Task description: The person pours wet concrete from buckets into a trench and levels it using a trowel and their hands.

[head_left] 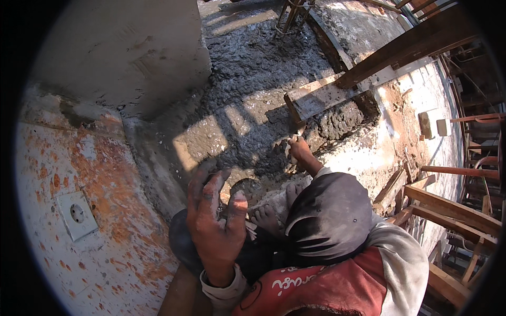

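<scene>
My left hand is raised beside my left knee, its dirty fingers apart and bent, with nothing in them. Beyond my bent right knee, my right hand reaches low to the wet grey concrete. Its fingers are closed round a small trowel-like tool, mostly hidden by the hand, so its exact kind is unclear. The concrete is lumpy and spreads ahead of me. My bare feet are at its near edge, beside a rounded hollow.
A board with a dark timber beam lies across the concrete at the right. A plastered block or column stands at the upper left. Below it is a stained wall with a socket. Rebar rises at the back; timber framing stands right.
</scene>
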The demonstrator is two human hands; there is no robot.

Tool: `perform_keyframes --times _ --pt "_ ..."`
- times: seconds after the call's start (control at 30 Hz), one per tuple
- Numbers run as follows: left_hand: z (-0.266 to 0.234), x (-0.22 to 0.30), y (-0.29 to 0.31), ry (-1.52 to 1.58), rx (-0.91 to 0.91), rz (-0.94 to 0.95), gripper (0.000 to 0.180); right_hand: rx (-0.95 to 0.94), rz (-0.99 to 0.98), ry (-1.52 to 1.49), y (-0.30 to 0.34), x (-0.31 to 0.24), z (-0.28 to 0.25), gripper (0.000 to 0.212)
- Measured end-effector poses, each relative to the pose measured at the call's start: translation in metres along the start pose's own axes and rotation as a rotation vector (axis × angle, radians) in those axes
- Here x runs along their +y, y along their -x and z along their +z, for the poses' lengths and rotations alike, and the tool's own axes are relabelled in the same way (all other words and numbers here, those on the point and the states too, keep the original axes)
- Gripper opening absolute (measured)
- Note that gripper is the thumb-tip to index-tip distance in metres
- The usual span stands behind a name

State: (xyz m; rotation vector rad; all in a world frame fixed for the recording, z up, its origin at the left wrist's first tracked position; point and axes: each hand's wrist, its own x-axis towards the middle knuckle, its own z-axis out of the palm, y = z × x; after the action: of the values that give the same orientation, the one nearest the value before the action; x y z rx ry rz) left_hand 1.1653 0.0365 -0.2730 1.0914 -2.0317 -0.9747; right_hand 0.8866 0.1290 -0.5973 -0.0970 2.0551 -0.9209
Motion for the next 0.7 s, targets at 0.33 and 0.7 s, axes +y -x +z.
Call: perform_keyframes --times 0.33,0.7 --pt "0.003 0.012 0.003 0.016 -0.045 -0.038 0.036 -0.491 -0.424 0.570 0.057 0.004 0.057 0.052" --pt "-0.007 0.013 0.002 0.086 0.008 -0.044 0.038 -0.176 -0.330 0.280 0.014 0.024 -0.095 0.052"
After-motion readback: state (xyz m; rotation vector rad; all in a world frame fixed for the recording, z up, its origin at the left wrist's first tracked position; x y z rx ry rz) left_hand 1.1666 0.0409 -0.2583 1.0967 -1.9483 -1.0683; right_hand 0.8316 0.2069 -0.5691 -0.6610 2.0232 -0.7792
